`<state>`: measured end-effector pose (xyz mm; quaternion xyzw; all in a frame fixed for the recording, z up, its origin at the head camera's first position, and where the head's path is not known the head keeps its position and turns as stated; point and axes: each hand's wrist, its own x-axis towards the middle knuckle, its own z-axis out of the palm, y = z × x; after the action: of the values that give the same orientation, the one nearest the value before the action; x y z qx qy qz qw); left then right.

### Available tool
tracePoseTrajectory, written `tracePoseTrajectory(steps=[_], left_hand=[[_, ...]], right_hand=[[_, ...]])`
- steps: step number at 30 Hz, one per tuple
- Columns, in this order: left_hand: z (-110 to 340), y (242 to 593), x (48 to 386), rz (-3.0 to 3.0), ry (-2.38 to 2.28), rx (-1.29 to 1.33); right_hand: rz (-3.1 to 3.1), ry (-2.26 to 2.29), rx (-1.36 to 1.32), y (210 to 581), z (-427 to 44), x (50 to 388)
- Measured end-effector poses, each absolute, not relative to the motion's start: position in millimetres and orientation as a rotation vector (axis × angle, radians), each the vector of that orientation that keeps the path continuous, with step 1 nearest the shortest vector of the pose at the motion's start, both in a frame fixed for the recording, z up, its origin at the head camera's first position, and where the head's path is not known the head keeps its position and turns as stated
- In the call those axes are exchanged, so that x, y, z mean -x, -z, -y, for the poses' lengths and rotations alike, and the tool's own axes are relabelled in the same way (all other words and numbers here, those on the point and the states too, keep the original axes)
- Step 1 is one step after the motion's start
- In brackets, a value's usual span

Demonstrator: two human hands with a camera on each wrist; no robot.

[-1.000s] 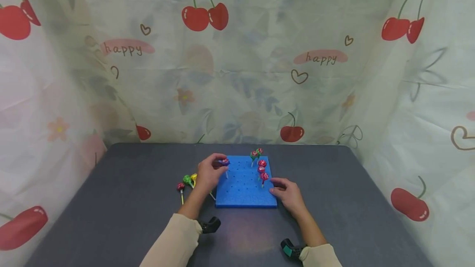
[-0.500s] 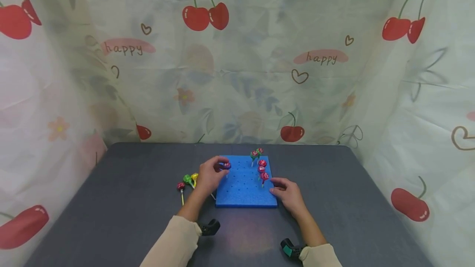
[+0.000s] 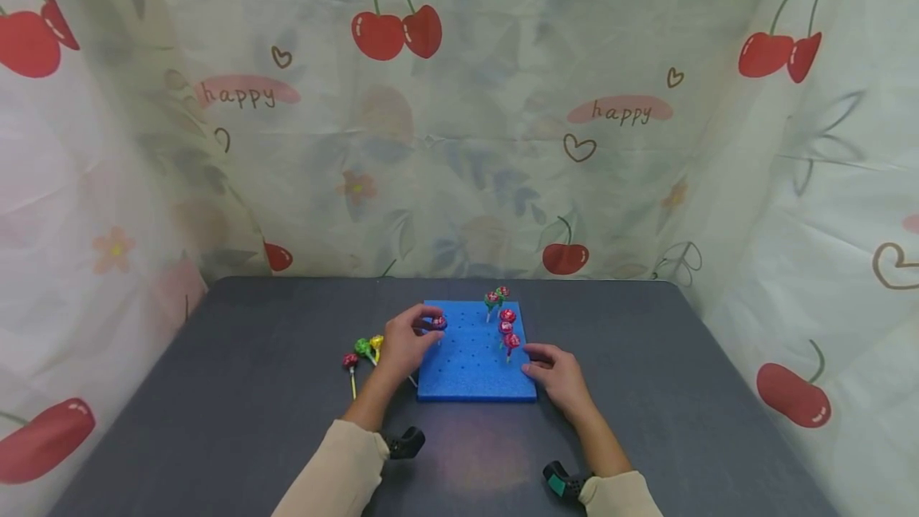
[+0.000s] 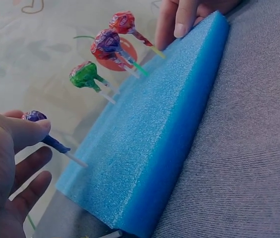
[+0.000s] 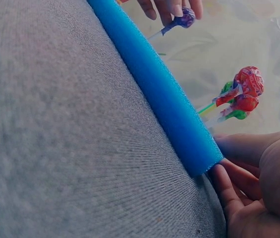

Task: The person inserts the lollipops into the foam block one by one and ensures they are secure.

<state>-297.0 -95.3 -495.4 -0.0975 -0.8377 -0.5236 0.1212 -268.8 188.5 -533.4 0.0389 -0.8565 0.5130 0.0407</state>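
Observation:
My left hand [image 3: 404,345] pinches the head of a purple-wrapped lollipop [image 4: 53,143] between thumb and fingers; its white stick meets the blue foam board [image 4: 130,148] near the far left corner. At the board's right edge, my right hand [image 3: 562,377] touches the side with thumb and fingertips, as the right wrist view shows. Along the right part of the board [image 3: 467,377] stand several lollipops: green-and-red ones [image 3: 491,299] at the back, and a red one [image 3: 507,316], a purple-pink one [image 3: 506,328] and another red one [image 3: 511,341] nearer.
Left of the board, partly behind my left arm, lie a dark red lollipop [image 3: 349,360], a green one [image 3: 362,346] and a yellow one [image 3: 376,343] on the dark table [image 3: 273,389]. A printed cloth [image 3: 459,182] hangs behind and at both sides.
My left hand has lowered slightly with the purple lollipop, whose head now sits closer to the board. The right hand has kept its place at the board's edge.

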Motion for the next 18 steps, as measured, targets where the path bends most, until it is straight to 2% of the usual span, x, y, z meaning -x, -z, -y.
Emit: tracePoseTrajectory(steps=[18], left_hand=[[106.3, 488.5, 290.0, 2.443, 1.563, 0.269]], right_hand=[[2.633, -1.557, -0.113, 534.6, -188.8, 269.7]])
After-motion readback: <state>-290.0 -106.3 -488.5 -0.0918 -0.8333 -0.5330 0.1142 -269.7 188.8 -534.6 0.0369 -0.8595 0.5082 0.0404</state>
